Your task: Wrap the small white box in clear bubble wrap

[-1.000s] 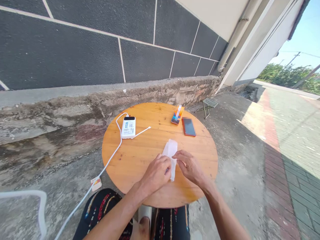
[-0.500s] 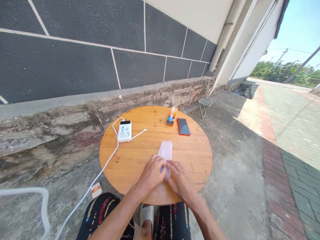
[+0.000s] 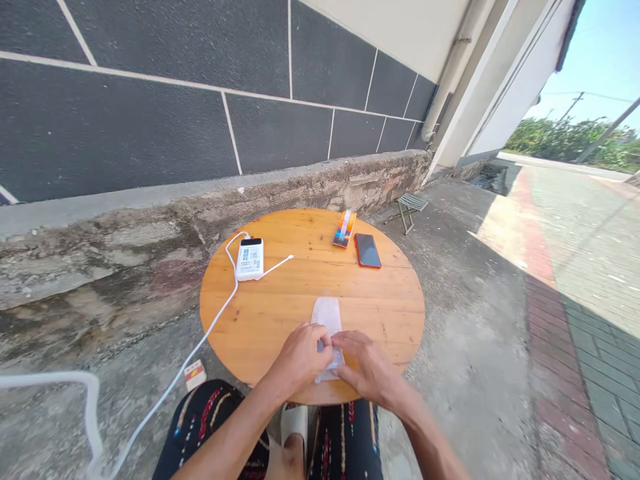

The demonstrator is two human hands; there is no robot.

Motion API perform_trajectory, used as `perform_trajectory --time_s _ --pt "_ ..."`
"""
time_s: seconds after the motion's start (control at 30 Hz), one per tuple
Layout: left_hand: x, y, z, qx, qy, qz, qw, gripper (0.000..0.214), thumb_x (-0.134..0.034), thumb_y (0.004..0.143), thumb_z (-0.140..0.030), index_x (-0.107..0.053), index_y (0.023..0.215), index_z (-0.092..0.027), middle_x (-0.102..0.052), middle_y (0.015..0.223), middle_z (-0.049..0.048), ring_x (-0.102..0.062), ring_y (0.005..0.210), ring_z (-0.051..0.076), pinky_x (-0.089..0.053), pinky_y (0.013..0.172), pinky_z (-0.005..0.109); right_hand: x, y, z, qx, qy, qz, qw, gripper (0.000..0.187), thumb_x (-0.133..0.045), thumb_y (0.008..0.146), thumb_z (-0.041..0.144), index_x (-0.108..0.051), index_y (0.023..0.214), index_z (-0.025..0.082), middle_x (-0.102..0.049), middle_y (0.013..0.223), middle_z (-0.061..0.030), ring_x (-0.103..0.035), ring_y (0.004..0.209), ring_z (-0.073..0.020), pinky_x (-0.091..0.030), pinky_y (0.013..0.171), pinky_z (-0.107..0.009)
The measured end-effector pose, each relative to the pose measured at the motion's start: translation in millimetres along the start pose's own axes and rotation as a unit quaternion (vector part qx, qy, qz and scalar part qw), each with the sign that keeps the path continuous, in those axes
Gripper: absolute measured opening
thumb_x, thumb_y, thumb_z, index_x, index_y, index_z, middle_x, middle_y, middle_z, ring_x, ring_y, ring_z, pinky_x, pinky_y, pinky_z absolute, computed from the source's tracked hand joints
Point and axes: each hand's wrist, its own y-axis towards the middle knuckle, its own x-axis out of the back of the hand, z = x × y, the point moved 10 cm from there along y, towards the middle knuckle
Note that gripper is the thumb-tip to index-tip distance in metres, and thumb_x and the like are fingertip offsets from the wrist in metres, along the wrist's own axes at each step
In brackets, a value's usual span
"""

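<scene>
A folded, thin whitish sheet (image 3: 327,312), slightly see-through like tissue or plastic film, lies lengthwise near the front of the round wooden table (image 3: 280,307). My left hand (image 3: 303,353) is curled over its middle, thumb and forefinger pinching it. From the other side, my right hand (image 3: 367,367) reaches in with its thumb and fingers apart, the fingertips touching the sheet close to my left hand's. Part of the sheet is hidden under my fingers, and its lower end shows between the hands.
A white power bank (image 3: 250,259) with a white cable (image 3: 220,317) sits at the table's left. At the back right are an orange tape-like item (image 3: 345,229) and a red-edged phone (image 3: 368,251). A folding stool (image 3: 409,208) stands beyond; a small box (image 3: 195,375) lies on the ground.
The sheet has slid toward me and tilted slightly, its far end now nearer and further left. My right hand's thumb and fingers have spread; my left hand still grips the sheet.
</scene>
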Motion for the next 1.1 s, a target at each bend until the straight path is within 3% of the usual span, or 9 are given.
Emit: perform_trajectory --time_s 0.2,0.4,0.5,0.6,0.7,0.9,1.1 --pt "-8.1 22.0 17.0 0.014 -0.087 0.071 0.994 0.014 -0.048 0.069 -0.021 -0.059 0.063 -0.015 -0.052 0.058 -0.0039 -0.045 0.059 0.011 -0.027 0.053 0.022 3.7 20.2 -17.3 -0.040 0.032 0.035 0.998 0.025 -0.066 0.080 0.021 -0.068 0.105 0.019 -0.067 0.106 -0.0055 -0.061 0.098 -0.0222 -0.046 0.089 -0.031" --pt "-9.5 26.4 23.3 0.025 -0.107 0.077 0.991 0.014 -0.047 0.070 -0.021 -0.055 0.061 -0.015 -0.048 0.056 -0.0044 -0.043 0.057 0.011 -0.026 0.051 0.021 -2.7 30.7 -17.9 -0.043 0.021 0.088 0.995 0.016 -0.059 0.084 0.020 -0.068 0.097 0.020 -0.069 0.092 -0.0008 -0.063 0.083 -0.0180 -0.046 0.077 -0.025" --pt "-7.5 17.4 19.8 0.013 -0.111 0.055 0.992 0.014 -0.046 0.071 -0.019 -0.056 0.063 -0.015 -0.051 0.059 -0.0036 -0.046 0.060 0.011 -0.029 0.054 0.021 -5.0 24.9 -14.5 -0.043 -0.001 0.076 0.996 0.016 -0.060 0.083 0.020 -0.067 0.097 0.019 -0.068 0.094 -0.0019 -0.062 0.086 -0.0188 -0.046 0.079 -0.027" --pt "-1.2 1.1 14.2 -0.018 -0.104 0.004 0.994 0.015 -0.046 0.075 -0.017 -0.057 0.065 -0.016 -0.057 0.067 -0.0016 -0.050 0.066 0.013 -0.035 0.061 0.023 -4.9 11.9 -6.3 -0.024 -0.024 0.033 0.999 0.026 -0.063 0.081 0.021 -0.063 0.107 0.019 -0.065 0.109 -0.0060 -0.058 0.101 -0.0221 -0.043 0.091 -0.032" --pt "5.3 -21.4 5.5 -0.051 -0.094 -0.026 0.994 0.014 -0.047 0.079 -0.015 -0.061 0.079 -0.019 -0.062 0.081 0.0004 -0.056 0.080 0.015 -0.042 0.073 0.025 -9.4 -4.7 6.5 0.007 -0.063 0.011 0.998 0.037 -0.060 0.079 0.016 -0.058 0.116 0.019 -0.058 0.120 -0.0094 -0.054 0.109 -0.0244 -0.042 0.095 -0.038" --pt "-4.1 -63.5 -22.3 -0.176 -0.002 0.038 0.984 0.047 -0.062 0.075 -0.015 -0.052 0.120 -0.024 -0.058 0.123 0.0041 -0.050 0.114 0.022 -0.042 0.101 0.037 -21.8 -27.6 21.3 0.033 -0.125 -0.011 0.992 0.043 -0.052 0.078 0.008 -0.054 0.119 0.020 -0.055 0.122 -0.0106 -0.052 0.106 -0.0265 -0.044 0.091 -0.044" --pt "-15.7 -74.5 -21.7 -0.235 0.104 -0.029 0.966 0.029 -0.054 0.086 -0.013 -0.054 0.114 -0.018 -0.056 0.125 0.0073 -0.047 0.120 0.022 -0.043 0.105 0.041 -19.8 -32.6 20.3 0.019 -0.095 -0.038 0.995 0.049 -0.053 0.079 0.008 -0.046 0.126 0.018 -0.054 0.123 -0.0107 -0.050 0.110 -0.0255 -0.043 0.095 -0.044"
